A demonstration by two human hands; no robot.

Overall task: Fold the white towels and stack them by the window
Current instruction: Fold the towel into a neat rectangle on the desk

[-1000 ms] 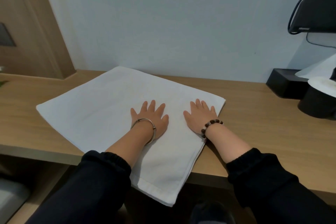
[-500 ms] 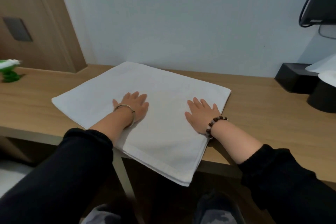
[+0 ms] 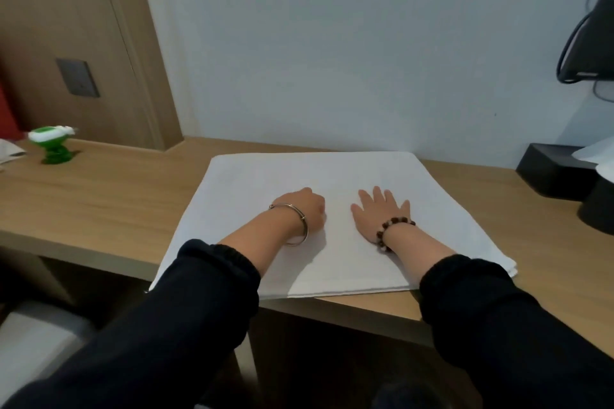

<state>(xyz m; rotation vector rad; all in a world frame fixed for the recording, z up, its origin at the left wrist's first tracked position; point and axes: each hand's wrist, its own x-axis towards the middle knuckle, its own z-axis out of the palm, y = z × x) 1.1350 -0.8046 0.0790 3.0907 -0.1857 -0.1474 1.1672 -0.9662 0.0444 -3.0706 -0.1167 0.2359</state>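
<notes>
A folded white towel lies flat on the wooden desk, its near left corner hanging over the front edge. My left hand, with a metal bangle on the wrist, rests on the towel's middle with its fingers curled under; I see no cloth bunched in it. My right hand, with a bead bracelet, lies flat on the towel just to the right, fingers spread. No other towel and no window are in view.
A small green and white object stands at the desk's far left. A black box and a black round container sit at the right. A wood panel with a grey switch plate rises at the back left.
The towel now lies squarer to the wall. My left hand has come back beside the right hand and curled its fingers. The right hand stays flat.
</notes>
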